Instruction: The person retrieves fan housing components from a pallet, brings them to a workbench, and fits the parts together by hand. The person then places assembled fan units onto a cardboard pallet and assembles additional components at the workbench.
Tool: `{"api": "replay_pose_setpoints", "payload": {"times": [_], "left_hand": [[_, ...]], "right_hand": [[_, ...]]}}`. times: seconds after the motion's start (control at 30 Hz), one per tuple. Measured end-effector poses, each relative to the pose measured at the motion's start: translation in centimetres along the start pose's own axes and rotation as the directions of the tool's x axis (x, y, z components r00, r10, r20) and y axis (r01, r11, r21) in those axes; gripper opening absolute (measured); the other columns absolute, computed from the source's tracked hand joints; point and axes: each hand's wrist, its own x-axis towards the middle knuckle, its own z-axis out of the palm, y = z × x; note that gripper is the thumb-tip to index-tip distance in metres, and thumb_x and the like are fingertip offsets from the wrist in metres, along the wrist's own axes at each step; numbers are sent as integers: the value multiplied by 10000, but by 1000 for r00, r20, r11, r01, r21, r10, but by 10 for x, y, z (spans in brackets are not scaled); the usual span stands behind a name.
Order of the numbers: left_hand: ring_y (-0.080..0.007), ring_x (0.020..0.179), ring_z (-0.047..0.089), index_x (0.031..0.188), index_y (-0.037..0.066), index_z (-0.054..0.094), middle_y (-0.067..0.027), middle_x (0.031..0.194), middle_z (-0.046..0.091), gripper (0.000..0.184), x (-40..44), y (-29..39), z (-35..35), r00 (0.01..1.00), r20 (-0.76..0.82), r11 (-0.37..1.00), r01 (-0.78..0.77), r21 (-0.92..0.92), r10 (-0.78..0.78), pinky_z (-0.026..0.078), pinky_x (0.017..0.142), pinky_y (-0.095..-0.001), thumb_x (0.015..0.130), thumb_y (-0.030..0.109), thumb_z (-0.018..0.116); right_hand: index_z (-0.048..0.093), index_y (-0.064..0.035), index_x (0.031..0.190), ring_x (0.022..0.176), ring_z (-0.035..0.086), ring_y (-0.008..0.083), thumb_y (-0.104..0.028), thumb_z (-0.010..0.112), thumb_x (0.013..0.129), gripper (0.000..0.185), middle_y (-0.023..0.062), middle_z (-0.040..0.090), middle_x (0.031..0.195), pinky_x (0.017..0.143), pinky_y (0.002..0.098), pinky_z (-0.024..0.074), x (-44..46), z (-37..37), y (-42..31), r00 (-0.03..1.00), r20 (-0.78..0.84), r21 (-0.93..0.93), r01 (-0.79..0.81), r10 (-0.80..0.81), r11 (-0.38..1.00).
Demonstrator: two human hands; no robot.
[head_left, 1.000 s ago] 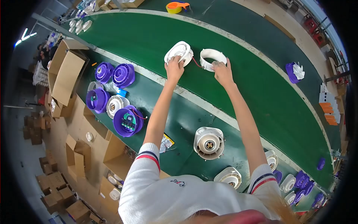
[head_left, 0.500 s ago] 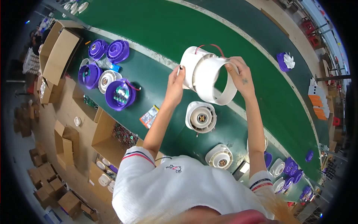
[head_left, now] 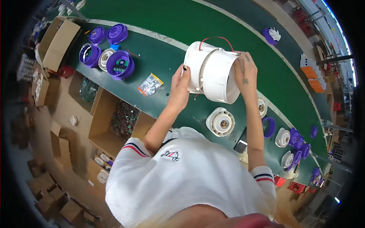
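Note:
Up over the bench I hold a white plastic fan housing (head_left: pixel 195 62) with a wide white cylindrical sleeve (head_left: pixel 219 78) against its right side. A narrow seam shows between the two; I cannot tell whether they are locked together. My left hand (head_left: pixel 180 83) grips the housing's left edge, thumb in front. My right hand (head_left: pixel 245 74) is closed on the sleeve's right rim, some fingers hidden inside or behind it. A red wire (head_left: pixel 216 37) loops over the top. Below, on the bench, lies a round white motor unit (head_left: pixel 220 122).
Purple housings (head_left: pixel 121 65) stand at the bench's left, near a small plastic packet (head_left: pixel 151 84). More white and purple parts (head_left: pixel 282 137) line the right, past a phone-like dark object (head_left: pixel 240 146). A green conveyor belt (head_left: pixel 159 17) runs behind; an open carton of small parts (head_left: pixel 99 127) adjoins the near edge.
The sleeve has turned, so its open end faces more to the right and shows less. The camera view has shifted, and the nearer motor unit is now hidden behind the held housing.

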Motion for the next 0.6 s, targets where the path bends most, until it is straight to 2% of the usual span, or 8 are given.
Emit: {"api": "replay_pose_setpoints", "payload": {"times": [0.03,0.17,0.27,0.33,0.4,0.5,0.57,0.6], "left_hand": [[-174,1060,505,1239,-19,383,-112,1182,499,514,-10,-1,0,1000,28,999,-1,42,0,407,882,-321,925,387,410],[-167,1075,491,1252,-22,375,-107,1190,496,528,-56,4,17,1000,-3,999,-26,28,26,393,898,-308,926,393,405],[-118,977,488,1169,-28,452,-74,1087,533,519,-97,0,35,992,-91,995,-86,46,90,383,865,-259,919,425,416],[-123,997,485,1177,-29,448,-78,1104,530,524,-117,-4,41,987,-109,992,-114,50,119,379,876,-265,918,425,416],[-127,1016,481,1185,-31,444,-82,1122,526,529,-138,-12,44,981,-131,989,-137,56,143,374,886,-272,918,425,416],[-136,1052,481,1198,-24,438,-83,1147,519,538,-167,-25,45,981,-174,996,-84,38,89,377,896,-276,914,432,420],[-142,1065,487,1201,-12,435,-77,1152,520,519,-188,-33,49,973,-228,995,-50,-81,30,385,905,-289,919,422,410],[-142,1065,487,1201,-12,435,-77,1152,520,519,-199,-38,50,967,-253,995,-54,-79,33,385,905,-289,919,422,410]], "right_hand": [[588,-13,913,708,543,286,-67,549,817,117,140,554,833,608,349,448,-7,-5,-6,1000,-3,-5,6,-6,1000],[582,-6,926,728,545,300,-67,546,822,126,148,547,836,622,360,446,-38,-18,-25,999,2,26,-51,51,998],[573,4,932,728,545,318,-62,544,823,131,158,537,835,626,372,444,-64,-27,-26,999,3,12,50,-51,999],[561,6,940,717,543,341,-68,537,828,136,169,531,830,629,386,442,-77,-31,-25,993,-13,14,114,-114,993],[556,5,946,718,543,352,-71,528,831,140,175,531,834,627,395,442,-91,-38,-33,993,34,19,116,-116,993],[545,13,954,734,545,374,-82,509,839,153,189,532,840,627,414,441,-110,-45,-41,986,119,35,115,-119,993],[540,22,957,749,545,385,-89,498,844,163,198,532,844,629,424,441,-124,-48,-42,977,175,64,114,-124,991],[535,33,953,757,548,389,-94,490,848,171,205,533,846,632,431,444,-130,-48,-42,968,213,51,122,-130,991]]}}
